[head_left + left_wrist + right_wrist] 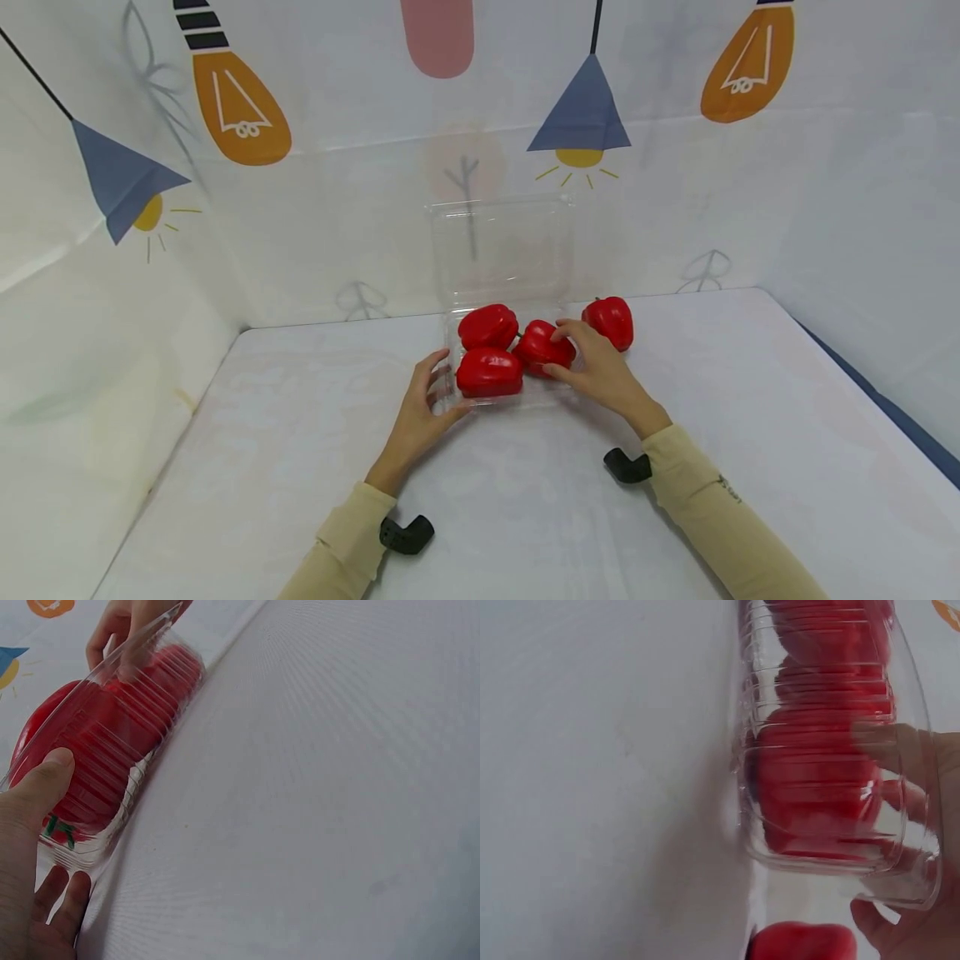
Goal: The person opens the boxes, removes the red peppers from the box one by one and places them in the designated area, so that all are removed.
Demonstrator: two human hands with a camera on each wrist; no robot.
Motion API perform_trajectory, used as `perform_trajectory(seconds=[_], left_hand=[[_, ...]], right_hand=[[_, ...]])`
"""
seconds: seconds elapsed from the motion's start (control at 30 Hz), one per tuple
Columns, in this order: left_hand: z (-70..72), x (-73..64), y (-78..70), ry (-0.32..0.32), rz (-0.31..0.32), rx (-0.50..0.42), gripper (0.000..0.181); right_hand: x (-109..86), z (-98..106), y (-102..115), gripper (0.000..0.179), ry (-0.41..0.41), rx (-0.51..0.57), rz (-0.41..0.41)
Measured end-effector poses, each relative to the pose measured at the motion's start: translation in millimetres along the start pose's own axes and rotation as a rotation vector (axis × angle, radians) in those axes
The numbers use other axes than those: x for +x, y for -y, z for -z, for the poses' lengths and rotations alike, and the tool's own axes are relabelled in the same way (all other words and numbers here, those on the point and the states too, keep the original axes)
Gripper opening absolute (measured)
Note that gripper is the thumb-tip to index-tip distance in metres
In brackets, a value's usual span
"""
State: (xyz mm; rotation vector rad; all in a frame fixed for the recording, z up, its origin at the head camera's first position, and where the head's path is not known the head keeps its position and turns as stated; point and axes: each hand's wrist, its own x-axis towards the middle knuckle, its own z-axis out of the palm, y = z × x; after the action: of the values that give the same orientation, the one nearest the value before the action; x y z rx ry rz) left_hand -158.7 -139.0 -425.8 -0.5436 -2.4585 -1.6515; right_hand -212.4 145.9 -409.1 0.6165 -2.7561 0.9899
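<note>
A clear plastic clamshell box (483, 403) sits at the back of the table with its lid (502, 250) raised. Inside it are a red bell pepper at the back left (487, 327), another at the front left (489, 372), and a third bell pepper (537, 343) on the right. My left hand (418, 417) holds the box by its left side, and in the left wrist view the thumb (51, 780) presses on the ribbed wall. My right hand (600, 371) grips the right-hand pepper within the box; the ribbed wall partly covers the fingers in the right wrist view.
One more red bell pepper (609, 322) lies on the white table (525, 500) to the right of the box. Behind the table hangs a white cloth (360, 208) printed with lamps and bulbs. Black curved pieces (407, 534) protrude at both wrists.
</note>
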Motion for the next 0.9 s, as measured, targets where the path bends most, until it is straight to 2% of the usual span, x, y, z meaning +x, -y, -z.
perform_trajectory(seconds=[0.23, 0.67, 0.9], left_hand=[[-6.9, 5.1, 41.5, -0.027, 0.005, 0.0, 0.085], [-6.2, 4.6, 41.2, -0.022, -0.013, -0.009, 0.085], [-5.6, 4.6, 36.2, -0.012, 0.007, -0.015, 0.084]], right_hand=[[2.6, 0, 5, 0.051, -0.003, -0.023, -0.005], [1.9, -2, 8, 0.049, -0.029, -0.038, 0.007], [1.4, -3, 6, 0.054, -0.055, -0.049, 0.002]])
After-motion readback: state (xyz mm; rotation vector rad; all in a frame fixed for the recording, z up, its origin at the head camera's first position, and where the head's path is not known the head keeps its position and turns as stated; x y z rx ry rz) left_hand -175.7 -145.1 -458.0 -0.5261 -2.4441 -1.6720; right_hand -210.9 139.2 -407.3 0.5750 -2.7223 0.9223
